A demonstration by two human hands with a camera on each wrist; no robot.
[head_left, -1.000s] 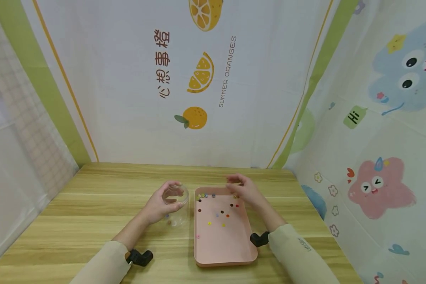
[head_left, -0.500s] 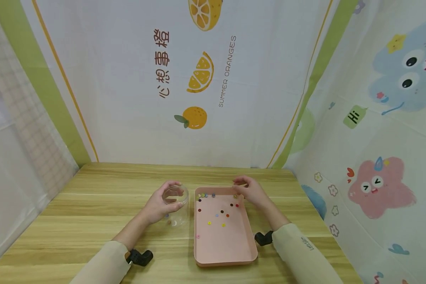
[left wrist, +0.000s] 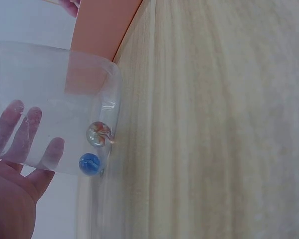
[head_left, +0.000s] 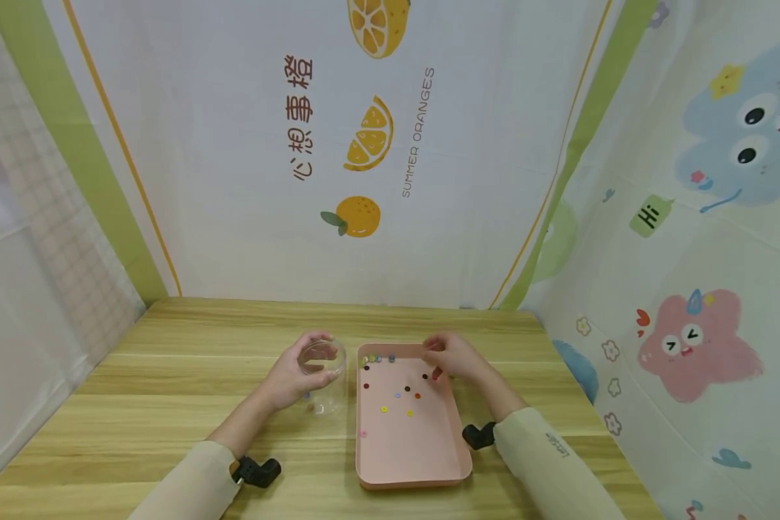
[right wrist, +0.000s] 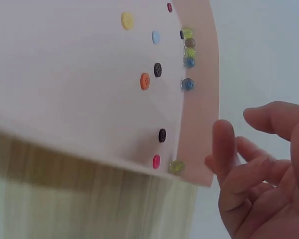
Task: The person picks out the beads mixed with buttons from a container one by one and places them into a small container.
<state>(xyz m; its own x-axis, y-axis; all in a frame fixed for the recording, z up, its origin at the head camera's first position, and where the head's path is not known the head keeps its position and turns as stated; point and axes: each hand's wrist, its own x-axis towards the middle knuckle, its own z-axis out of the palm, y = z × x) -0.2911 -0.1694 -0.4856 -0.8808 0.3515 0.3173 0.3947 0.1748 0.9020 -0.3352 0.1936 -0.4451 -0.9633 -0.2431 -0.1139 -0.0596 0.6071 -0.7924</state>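
My left hand (head_left: 292, 375) grips a clear jar (head_left: 328, 399) near its rim, left of the pink tray (head_left: 409, 458). Two marbles lie at the jar's bottom in the left wrist view: a clear one with a reddish swirl (left wrist: 99, 134) and a blue one (left wrist: 89, 164). My right hand (head_left: 458, 357) is over the tray's far right corner. In the right wrist view its thumb and index finger are apart, with nothing between them. A yellow-green marble (right wrist: 177, 166) sits in that corner, beside a red button (right wrist: 156, 161); the hand hides this marble in the head view.
More marbles (right wrist: 189, 61) line the tray's far wall toward the left corner. Several buttons, among them an orange one (right wrist: 145, 81) and a black one (right wrist: 162, 135), are scattered on the tray floor. The wooden table (head_left: 169, 375) meets a printed curtain (head_left: 234, 238) at the back.
My right hand has shifted right along the tray's far edge and then lowered over the corner, covering the marble there. The left hand and jar have stayed still.
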